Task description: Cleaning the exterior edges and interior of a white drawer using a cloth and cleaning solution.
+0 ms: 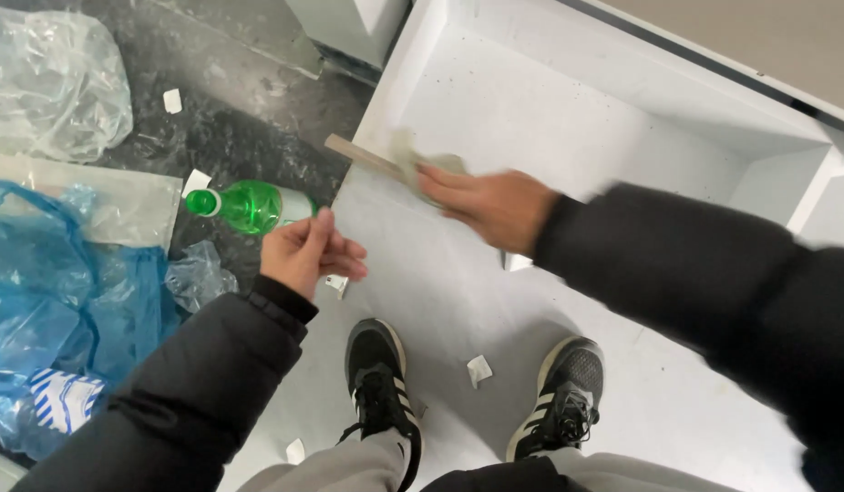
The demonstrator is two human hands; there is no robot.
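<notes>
My right hand [491, 204] presses a pale greenish cloth [413, 160] against the front edge of a white cabinet panel [531, 100]; the hand is blurred. My left hand [305, 251] hovers palm up with loosely curled fingers and holds nothing, just right of a green plastic bottle [249, 206] lying on the dark floor. A thin wooden strip [358, 155] pokes out at the panel's edge beside the cloth. Both arms wear black sleeves.
My two black shoes [378, 383] stand on the white board [458, 292], with small white paper scraps [478, 369] around them. Blue plastic sheeting [48, 301] and a clear plastic bag [57, 82] lie on the dark floor at left.
</notes>
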